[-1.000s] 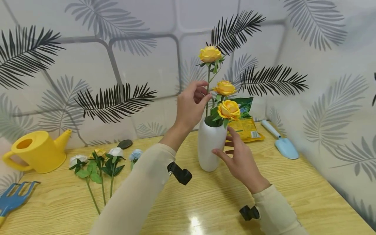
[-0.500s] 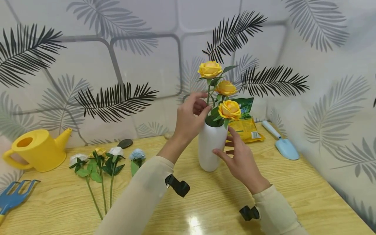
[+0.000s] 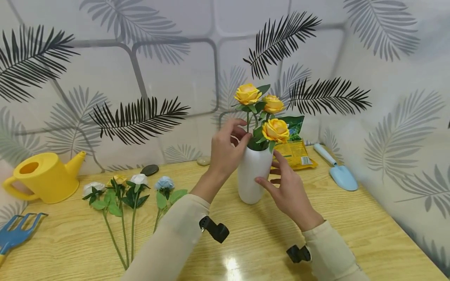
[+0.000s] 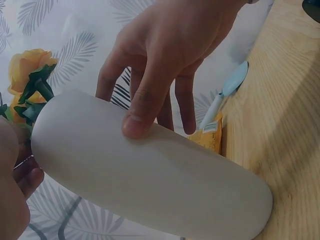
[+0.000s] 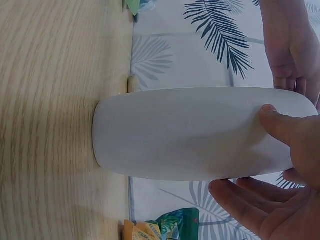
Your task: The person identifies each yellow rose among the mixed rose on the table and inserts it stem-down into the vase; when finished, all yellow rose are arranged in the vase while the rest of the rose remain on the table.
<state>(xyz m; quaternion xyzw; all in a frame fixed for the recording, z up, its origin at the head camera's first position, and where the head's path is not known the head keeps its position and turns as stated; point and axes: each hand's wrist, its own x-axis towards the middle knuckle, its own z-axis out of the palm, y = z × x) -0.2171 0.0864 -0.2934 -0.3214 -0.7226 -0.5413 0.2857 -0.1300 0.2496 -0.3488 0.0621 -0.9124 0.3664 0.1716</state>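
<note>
A white vase point(image 3: 251, 179) stands upright on the wooden table with yellow roses in it. My left hand point(image 3: 227, 148) is at the vase's mouth and pinches the stem of the tallest yellow rose point(image 3: 247, 93), whose lower stem is hidden inside. Two more yellow roses, an upper one point(image 3: 273, 104) and a lower one point(image 3: 275, 130), lean to the right. My right hand point(image 3: 290, 191) holds the vase's right side; in the right wrist view its thumb point(image 5: 277, 125) lies on the vase wall and the other fingers curve along the opposite side.
Behind the vase lies a yellow and green packet point(image 3: 293, 154), with a light blue trowel point(image 3: 339, 171) to its right. Leftward are several cut roses point(image 3: 116, 195), a blue rose point(image 3: 164, 184), dark stone point(image 3: 150, 170), pale stone point(image 3: 204, 160), yellow watering can point(image 3: 47, 179) and blue hand fork point(image 3: 19, 234).
My left hand has lowered the tallest yellow rose into the vase, so its bloom now sits close above the other two. My right hand has stayed on the vase.
</note>
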